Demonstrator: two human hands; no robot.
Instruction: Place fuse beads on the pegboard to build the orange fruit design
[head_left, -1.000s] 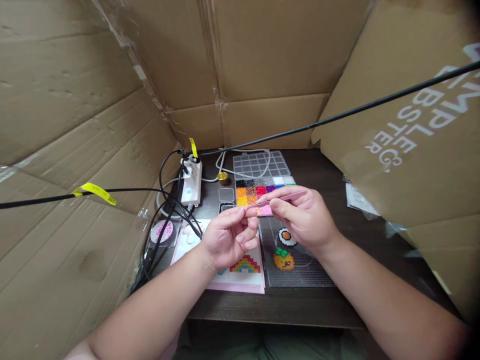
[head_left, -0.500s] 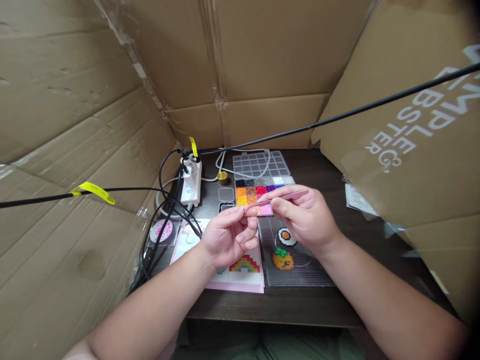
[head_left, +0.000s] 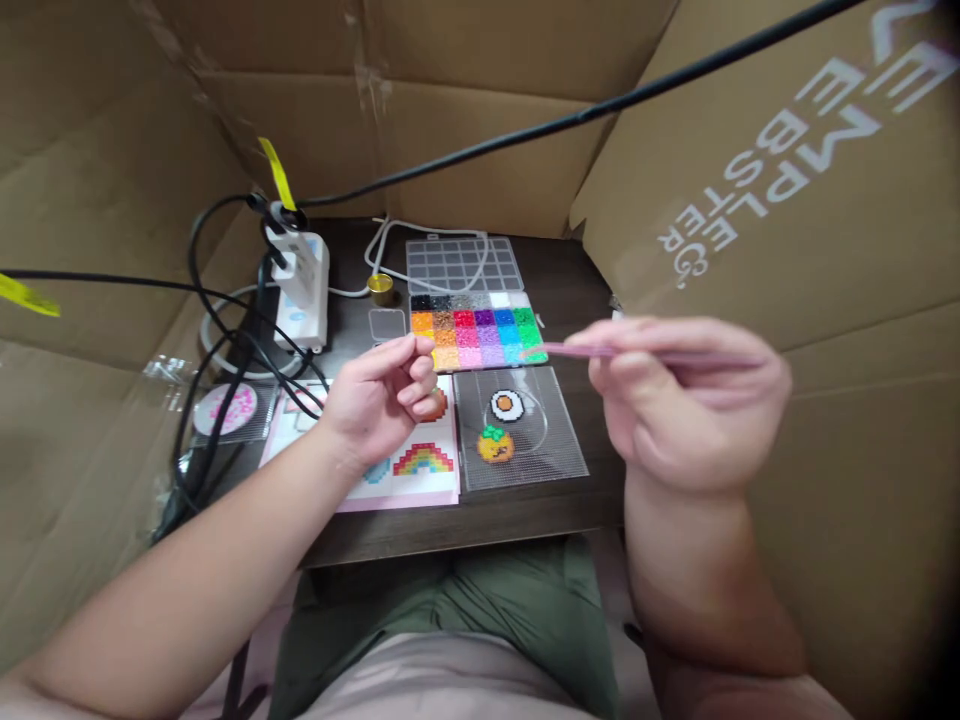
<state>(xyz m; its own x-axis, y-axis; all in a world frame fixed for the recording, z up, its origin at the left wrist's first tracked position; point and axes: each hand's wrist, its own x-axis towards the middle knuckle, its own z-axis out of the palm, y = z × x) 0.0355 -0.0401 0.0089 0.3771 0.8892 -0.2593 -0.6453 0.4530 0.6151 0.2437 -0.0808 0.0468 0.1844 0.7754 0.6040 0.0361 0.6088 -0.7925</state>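
Observation:
Pink tweezers (head_left: 574, 350) are held in my right hand (head_left: 690, 410), raised at the right with the tips pointing left. My left hand (head_left: 379, 400) hovers over the printed pattern sheet (head_left: 444, 486), fingers curled and thumb close to the index finger; anything pinched there is too small to make out. A box of colored beads (head_left: 476, 325) sorted by compartment lies beyond the hands, its clear lid (head_left: 465, 265) open. On the clear pegboard (head_left: 562, 440) between my hands rest a fried-egg bead piece (head_left: 507, 405) and an orange fruit bead piece with green leaves (head_left: 496, 446).
A white power strip (head_left: 304, 300) with tangled black cables stands at the left. Behind sits a small gold tin (head_left: 380, 289). A round dish with pink beads (head_left: 225, 409) is at the left edge. Cardboard walls (head_left: 480, 150) surround the table, and a black cable crosses above.
My right hand has pulled away from the left hand, moving right and nearer the camera with the tweezers. The left hand stays curled. The camera view has tilted down and shifted right.

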